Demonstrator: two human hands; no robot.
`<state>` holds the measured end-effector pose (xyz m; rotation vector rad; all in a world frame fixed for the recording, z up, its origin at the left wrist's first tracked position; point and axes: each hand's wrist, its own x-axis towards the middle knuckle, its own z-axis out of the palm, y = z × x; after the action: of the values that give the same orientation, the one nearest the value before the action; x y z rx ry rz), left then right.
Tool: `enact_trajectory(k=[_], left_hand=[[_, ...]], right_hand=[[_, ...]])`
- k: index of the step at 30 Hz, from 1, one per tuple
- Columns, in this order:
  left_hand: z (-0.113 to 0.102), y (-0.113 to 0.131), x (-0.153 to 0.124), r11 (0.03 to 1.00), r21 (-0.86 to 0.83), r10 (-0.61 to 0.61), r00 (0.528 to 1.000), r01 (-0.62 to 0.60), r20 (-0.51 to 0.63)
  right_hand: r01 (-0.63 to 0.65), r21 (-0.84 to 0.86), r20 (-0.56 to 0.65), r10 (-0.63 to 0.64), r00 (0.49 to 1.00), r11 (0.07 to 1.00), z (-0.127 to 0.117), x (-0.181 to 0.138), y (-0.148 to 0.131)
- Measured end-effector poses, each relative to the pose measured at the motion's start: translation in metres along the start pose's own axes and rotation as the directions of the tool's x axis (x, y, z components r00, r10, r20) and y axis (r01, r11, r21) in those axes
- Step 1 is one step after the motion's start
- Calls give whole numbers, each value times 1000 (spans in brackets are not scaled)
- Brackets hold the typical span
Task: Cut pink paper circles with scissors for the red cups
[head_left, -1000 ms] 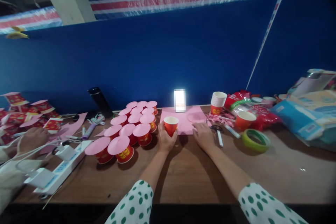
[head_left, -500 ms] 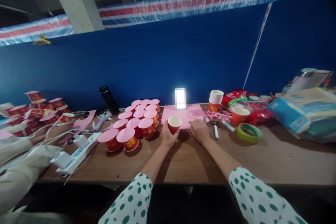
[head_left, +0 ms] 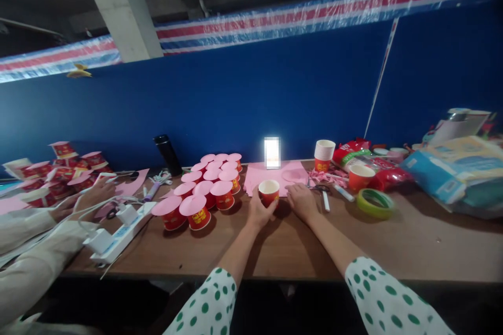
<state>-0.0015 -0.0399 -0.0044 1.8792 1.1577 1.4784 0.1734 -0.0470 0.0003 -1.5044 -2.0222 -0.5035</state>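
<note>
My left hand (head_left: 260, 212) is wrapped round a red paper cup (head_left: 269, 199), its white mouth facing up and tilted a little toward me. To its right, my right hand (head_left: 302, 201) lies flat on the table, fingers stretched out at the edge of the pink paper sheets (head_left: 259, 174). A bright phone (head_left: 272, 153) stands at the back of these sheets. Left of my hands, several upside-down red cups (head_left: 198, 220) stand in rows, each topped with a round pink paper disc (head_left: 192, 205). Scissors (head_left: 320, 188) lie just past my right hand.
Right: a cup stack (head_left: 324, 156), a single red cup (head_left: 359, 178), green-yellow tape roll (head_left: 375, 203), white marker (head_left: 344, 193) and blue package (head_left: 451, 175). Left: a black flask (head_left: 167, 154), white power strip (head_left: 121, 235) with cables, and another person's hands (head_left: 92, 193) near piled cups (head_left: 63, 167).
The view has shifted slightly, so the whole scene sits a bit lower and mostly farther right. My left hand still holds the cup; my right hand stays on the table.
</note>
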Motion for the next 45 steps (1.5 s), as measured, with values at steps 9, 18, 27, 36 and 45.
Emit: enact_trajectory(k=[9,18,27,36,45], left_hand=[[2,-2,-3,997,-27,-64,994,66,83],[1,-11,-3,998,36,-54,999,54,4],[2,-9,-4,997,-1,-72,997,72,-2],[2,-10,-4,997,0,-71,997,71,14],[2,-11,-4,996,-11,-83,996,83,16]], right_hand=[[28,145,7,-29,1000,989,1,1,-7],[42,166,196,-75,978,985,-1,-2,-16],[18,158,241,-56,969,987,-1,-2,-16],[5,180,248,-50,967,984,0,-2,-15],[1,202,265,-55,963,979,-1,-1,-16]])
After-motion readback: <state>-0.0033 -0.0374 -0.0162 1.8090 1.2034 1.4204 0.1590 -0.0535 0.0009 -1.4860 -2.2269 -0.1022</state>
